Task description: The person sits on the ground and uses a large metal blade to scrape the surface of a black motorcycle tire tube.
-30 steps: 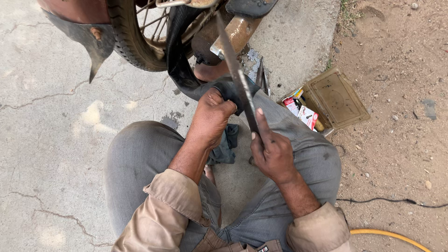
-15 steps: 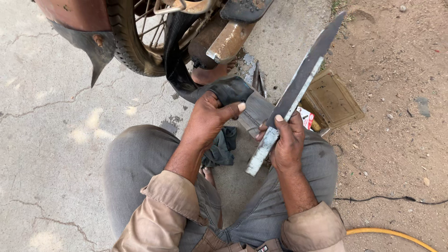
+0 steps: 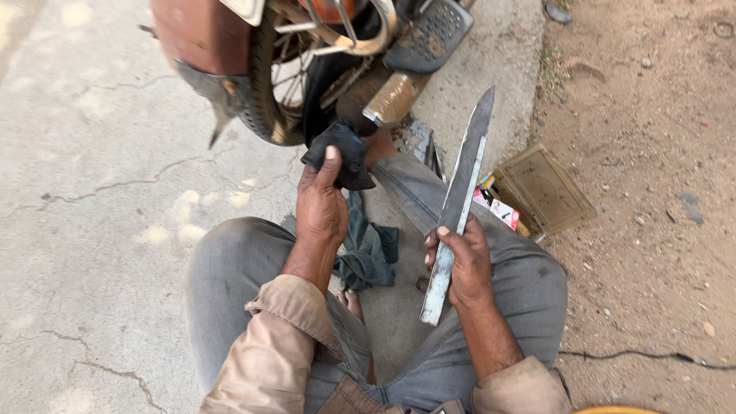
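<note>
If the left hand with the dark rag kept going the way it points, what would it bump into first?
Probably the motorbike's rear wheel: the left hand, gripping the dark rag, points up toward it. Depth is unclear, so the exhaust pipe alongside might come first.

Person's wearing a tan, khaki-ish long-sleeve shirt, cuffs folded back a bit past the wrists, fabric looks worn and a little dusty with creases at the elbows. Trousers are grey, kind of loose, with faded patches and a few darker smudges on the thighs and knees. Both hands, left hand (image 3: 322, 205) and right hand (image 3: 462, 261), are bare, no gloves, no rings or watch that I can see. One bare foot shows between the legs.
</note>
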